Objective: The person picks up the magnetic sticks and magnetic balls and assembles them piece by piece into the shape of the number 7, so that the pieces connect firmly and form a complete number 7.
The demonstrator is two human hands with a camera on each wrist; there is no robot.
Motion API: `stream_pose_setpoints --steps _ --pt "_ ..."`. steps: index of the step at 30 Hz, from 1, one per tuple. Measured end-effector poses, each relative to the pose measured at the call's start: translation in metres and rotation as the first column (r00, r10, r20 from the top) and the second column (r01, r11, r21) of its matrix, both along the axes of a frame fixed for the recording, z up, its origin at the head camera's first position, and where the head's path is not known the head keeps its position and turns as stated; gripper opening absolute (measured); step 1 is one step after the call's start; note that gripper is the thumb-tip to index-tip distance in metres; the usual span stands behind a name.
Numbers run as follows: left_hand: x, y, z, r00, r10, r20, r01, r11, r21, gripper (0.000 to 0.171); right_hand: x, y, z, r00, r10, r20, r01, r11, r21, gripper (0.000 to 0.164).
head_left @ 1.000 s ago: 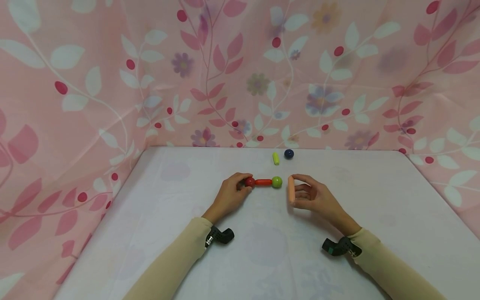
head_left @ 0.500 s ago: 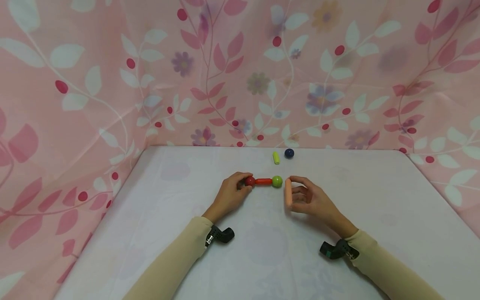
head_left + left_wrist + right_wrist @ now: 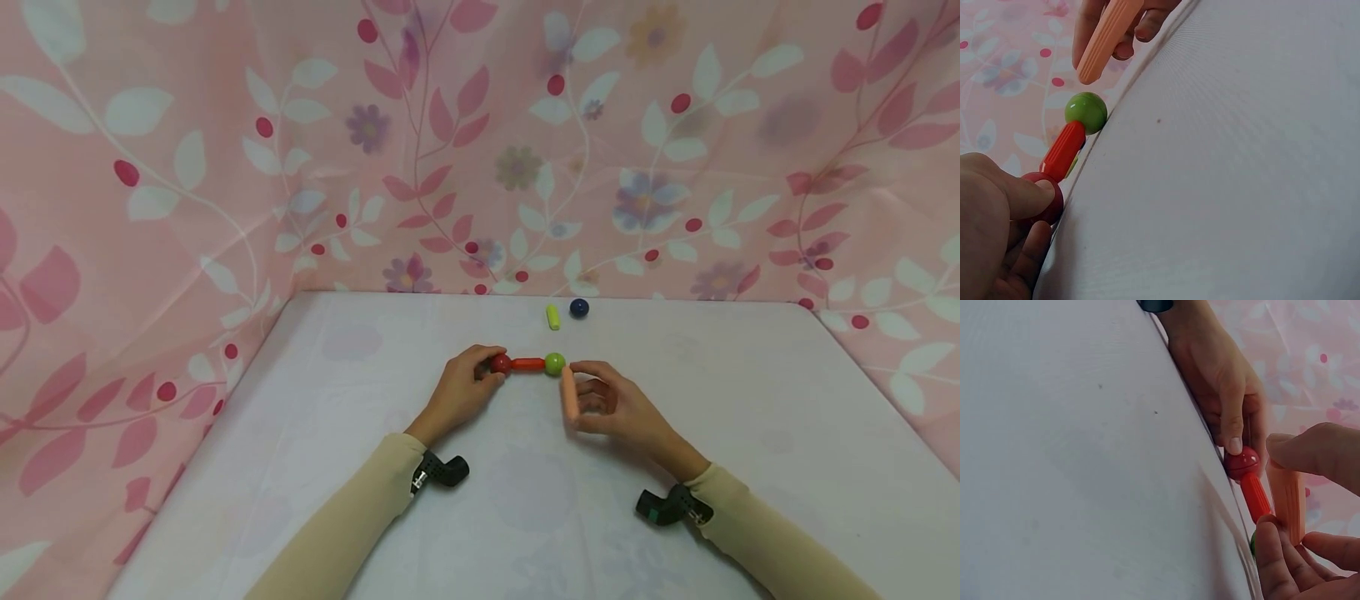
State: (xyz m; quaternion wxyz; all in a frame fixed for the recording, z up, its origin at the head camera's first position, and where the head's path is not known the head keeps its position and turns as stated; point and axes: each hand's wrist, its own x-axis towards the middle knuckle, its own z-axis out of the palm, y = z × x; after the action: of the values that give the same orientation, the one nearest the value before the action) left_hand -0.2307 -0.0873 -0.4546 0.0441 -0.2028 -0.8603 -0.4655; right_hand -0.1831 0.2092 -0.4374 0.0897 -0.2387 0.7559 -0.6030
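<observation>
My left hand (image 3: 459, 390) pinches a dark red ball (image 3: 501, 363) between thumb and fingers. From that ball a ridged red stick (image 3: 1063, 152) runs to a glossy green ball (image 3: 555, 364), the three in one line over the white table. With my right hand (image 3: 626, 408) I grip a ridged orange-pink stick (image 3: 571, 395), the thumb at its near end and a fingertip at the far end. Its far end sits right beside the green ball in the head view. In the right wrist view the stick (image 3: 1288, 503) overlaps the chain, and the green ball is mostly hidden behind fingers.
A short yellow-green stick (image 3: 552, 317) and a dark blue ball (image 3: 579, 308) lie near the back edge of the white-covered table (image 3: 360, 517). A pink floral curtain (image 3: 480, 150) hangs behind and at the sides.
My right hand has moved left and slightly toward me, bringing the orange-pink stick up to the green ball and tilting it a little. The left hand and the red-green chain have stayed put.
</observation>
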Motion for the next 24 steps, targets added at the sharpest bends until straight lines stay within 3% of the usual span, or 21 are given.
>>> stream_pose_setpoints --steps 6,24 --pt "0.001 0.0 0.001 1.0 0.0 0.0 0.0 1.0 -0.006 0.041 0.002 -0.006 -0.002 1.0 0.01 0.027 -0.01 1.0 0.0 0.08" --pt "0.001 0.0 0.001 1.0 -0.005 -0.005 0.005 1.0 -0.014 0.041 0.002 -0.014 -0.007 1.0 0.021 0.0 -0.021 1.0 -0.023 0.077"
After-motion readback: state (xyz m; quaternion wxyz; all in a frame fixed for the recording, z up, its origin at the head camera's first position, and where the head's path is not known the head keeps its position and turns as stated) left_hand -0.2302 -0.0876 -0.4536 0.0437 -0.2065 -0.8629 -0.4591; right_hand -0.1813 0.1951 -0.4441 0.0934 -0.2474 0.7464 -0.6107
